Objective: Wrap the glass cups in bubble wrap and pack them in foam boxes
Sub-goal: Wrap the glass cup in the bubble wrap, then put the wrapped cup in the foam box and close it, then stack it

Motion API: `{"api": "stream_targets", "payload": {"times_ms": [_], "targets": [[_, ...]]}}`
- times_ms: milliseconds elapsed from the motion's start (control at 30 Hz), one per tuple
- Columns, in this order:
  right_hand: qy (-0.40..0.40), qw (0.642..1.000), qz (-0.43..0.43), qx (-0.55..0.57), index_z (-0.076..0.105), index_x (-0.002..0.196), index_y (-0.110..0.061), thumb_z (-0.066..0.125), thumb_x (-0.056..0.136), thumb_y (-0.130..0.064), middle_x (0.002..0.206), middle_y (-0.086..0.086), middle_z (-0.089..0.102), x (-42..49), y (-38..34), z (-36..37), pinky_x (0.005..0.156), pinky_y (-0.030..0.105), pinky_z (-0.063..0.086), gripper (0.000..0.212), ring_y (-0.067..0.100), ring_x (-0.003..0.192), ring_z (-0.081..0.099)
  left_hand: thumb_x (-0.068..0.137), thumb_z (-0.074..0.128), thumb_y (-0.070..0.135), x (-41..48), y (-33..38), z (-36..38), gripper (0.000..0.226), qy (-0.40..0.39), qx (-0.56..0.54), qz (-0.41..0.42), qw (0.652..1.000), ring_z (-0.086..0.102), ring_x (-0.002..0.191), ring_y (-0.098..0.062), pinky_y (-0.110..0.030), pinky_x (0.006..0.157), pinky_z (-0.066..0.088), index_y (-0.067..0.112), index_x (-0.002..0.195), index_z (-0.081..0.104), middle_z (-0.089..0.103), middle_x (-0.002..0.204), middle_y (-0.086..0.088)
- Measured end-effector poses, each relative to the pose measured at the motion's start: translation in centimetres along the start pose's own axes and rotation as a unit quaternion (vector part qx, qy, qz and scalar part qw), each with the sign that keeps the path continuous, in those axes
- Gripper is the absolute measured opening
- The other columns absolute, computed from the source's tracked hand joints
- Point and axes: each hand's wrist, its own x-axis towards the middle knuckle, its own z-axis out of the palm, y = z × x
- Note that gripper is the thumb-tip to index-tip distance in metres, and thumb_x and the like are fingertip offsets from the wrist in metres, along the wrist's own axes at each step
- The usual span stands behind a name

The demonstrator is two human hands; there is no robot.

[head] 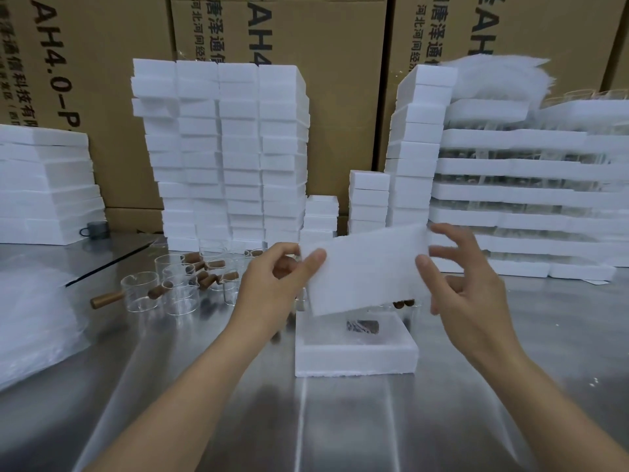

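We see a brushed steel table (340, 420) set against a wall of brown cardboard cartons (112, 97). On them we can read "AH4.0-P" in bold black beside columns of Chinese print, partly hidden by white foam boxes (224, 148) stacked in tall columns. To the right, foam trays (527, 168) lie in layers with glassware between them. Nearest us an open foam box (355, 356) sits on the table with a cup (362, 326) lying inside, of which we make out little but a brown handle. Above it the left hand (272, 284) pinches the left edge of a white padding sheet (366, 270) between thumb and fingers. The right hand (469, 294) has its fingers spread, thumb touching the sheet's right edge. Bare glass cups (177, 287) with wooden handles cluster on the table at left.
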Motion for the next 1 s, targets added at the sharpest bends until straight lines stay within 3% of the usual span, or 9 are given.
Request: {"api": "stream_targets", "payload": {"times_ms": [100, 167, 333, 433, 533, 633, 767, 867, 1000], "targets": [[-0.039, 0.998, 0.024, -0.045, 0.055, 0.127, -0.062, 0.056, 0.098, -0.063, 0.098, -0.03, 0.065, 0.0, 0.8, 0.2, 0.061, 0.029, 0.053, 0.029, 0.021, 0.063, 0.064, 0.082, 0.072, 0.077, 0.1, -0.5, -0.4, 0.055, 0.005, 0.007, -0.071, 0.997, 0.057, 0.061, -0.007, -0.021, 0.052, 0.043, 0.022, 0.083, 0.074, 0.062, 0.072, 0.01], [-0.067, 0.996, 0.031, -0.052, 0.063, 0.119, -0.057, 0.053, 0.099, -0.067, 0.093, -0.021, 0.068, 0.0, 1.4, 0.2, 0.061, 0.027, 0.05, 0.025, 0.018, 0.064, 0.062, 0.084, 0.069, 0.079, 0.1, -1.0, -0.6, 0.066, -0.002, 0.007, -0.146, 0.989, 0.054, 0.055, -0.013, -0.022, 0.042, 0.034, 0.014, 0.093, 0.075, 0.06, 0.075, 0.001], [-0.139, 0.987, 0.077, -0.027, 0.072, 0.112, -0.052, 0.054, 0.099, -0.066, 0.105, -0.004, 0.073, -0.3, 2.7, 1.2, 0.077, 0.047, 0.06, 0.026, 0.016, 0.071, 0.061, 0.092, 0.068, 0.067, 0.1, -2.2, -0.5, 0.066, -0.026, 0.002, -0.245, 0.969, 0.062, 0.074, -0.023, -0.035, 0.069, 0.046, 0.005, 0.113, 0.074, 0.069, 0.085, -0.009], [-0.173, 0.982, 0.075, -0.032, 0.072, 0.112, -0.052, 0.05, 0.095, -0.074, 0.113, -0.001, 0.071, -0.6, 3.1, 1.5, 0.083, 0.05, 0.059, 0.036, 0.024, 0.084, 0.063, 0.097, 0.064, 0.063, 0.0, -2.8, -0.5, 0.048, -0.039, 0.056, -0.239, 0.969, 0.054, 0.055, -0.018, -0.024, 0.054, 0.039, 0.015, 0.096, 0.068, 0.059, 0.064, -0.001], [-0.17, 0.981, 0.082, -0.048, 0.069, 0.117, -0.055, 0.055, 0.089, -0.075, 0.101, -0.012, 0.068, -0.6, 3.7, 1.4, 0.08, 0.036, 0.055, 0.037, 0.008, 0.073, 0.058, 0.098, 0.056, 0.068, -0.2, -2.9, -0.6, 0.048, -0.05, 0.111, -0.228, 0.966, 0.05, 0.061, -0.02, -0.02, 0.044, 0.028, 0.021, 0.093, 0.065, 0.055, 0.072, -0.003], [-0.143, 0.985, 0.076, -0.052, 0.069, 0.122, -0.049, 0.061, 0.093, -0.061, 0.094, -0.012, 0.064, -0.5, 3.8, 1.5, 0.073, 0.026, 0.046, 0.032, 0.004, 0.07, 0.053, 0.101, 0.055, 0.065, -0.2, -2.9, -0.4, 0.056, -0.047, 0.108, -0.222, 0.968, 0.051, 0.066, -0.021, -0.026, 0.051, 0.03, 0.011, 0.091, 0.066, 0.055, 0.074, -0.002], [-0.128, 0.988, 0.071, -0.053, 0.068, 0.122, -0.051, 0.063, 0.096, -0.054, 0.096, -0.014, 0.061, -0.5, 3.7, 1.5, 0.068, 0.037, 0.057, 0.027, 0.011, 0.076, 0.055, 0.102, 0.054, 0.063, -0.6, -2.9, 0.1, 0.068, -0.032, 0.117, -0.187, 0.975, 0.057, 0.077, -0.021, -0.036, 0.071, 0.036, -0.003, 0.098, 0.067, 0.064, 0.08, -0.014], [-0.144, 0.984, 0.08, -0.072, 0.068, 0.127, -0.045, 0.064, 0.096, -0.052, 0.1, -0.011, 0.061, -0.6, 4.0, 1.7, 0.076, 0.042, 0.059, 0.031, 0.013, 0.077, 0.056, 0.1, 0.052, 0.066, -0.8, -3.4, 0.3, 0.06, -0.027, 0.147, -0.192, 0.97, 0.059, 0.078, -0.02, -0.036, 0.073, 0.036, 0.01, 0.08, 0.06, 0.061, 0.078, -0.013], [-0.157, 0.979, 0.098, -0.083, 0.07, 0.126, -0.038, 0.066, 0.098, -0.047, 0.103, -0.006, 0.062, -0.5, 4.3, 1.7, 0.081, 0.047, 0.06, 0.03, 0.017, 0.077, 0.058, 0.098, 0.055, 0.065, -0.9, -3.7, 0.3, 0.048, -0.041, 0.137, -0.212, 0.967, 0.061, 0.079, -0.022, -0.036, 0.074, 0.038, 0.021, 0.08, 0.059, 0.06, 0.079, -0.003]]}}
